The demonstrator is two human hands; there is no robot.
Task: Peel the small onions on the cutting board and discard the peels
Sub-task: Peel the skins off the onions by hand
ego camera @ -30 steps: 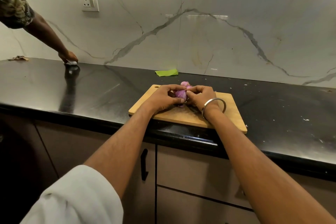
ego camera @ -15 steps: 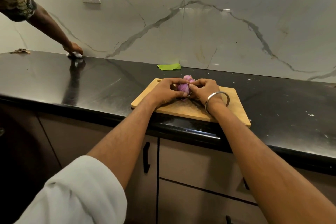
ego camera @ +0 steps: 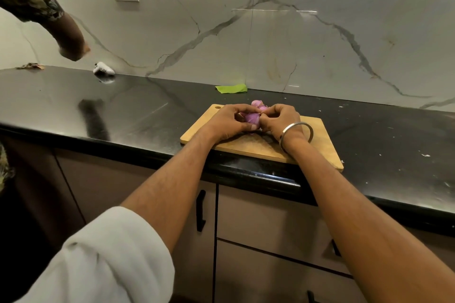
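Observation:
A small purple onion (ego camera: 252,118) sits between both my hands over the wooden cutting board (ego camera: 317,145). My left hand (ego camera: 227,120) grips it from the left, fingers curled over the top and thumb below. From the right, my right hand (ego camera: 280,119), with a steel bangle on its wrist, pinches the onion's skin. Another purple onion (ego camera: 258,103) lies on the board just behind my fingers, partly hidden.
A green scrap (ego camera: 231,88) lies on the black counter (ego camera: 138,110) against the marble wall. A small white object (ego camera: 104,68) rests at the back left. Another person's arm (ego camera: 66,37) hangs above it. Cabinet doors with black handles (ego camera: 200,210) are below.
The other person's hand has lifted off the white object and pulled up and left, leaving it on the counter. My hands stay on the onion at the same place on the board.

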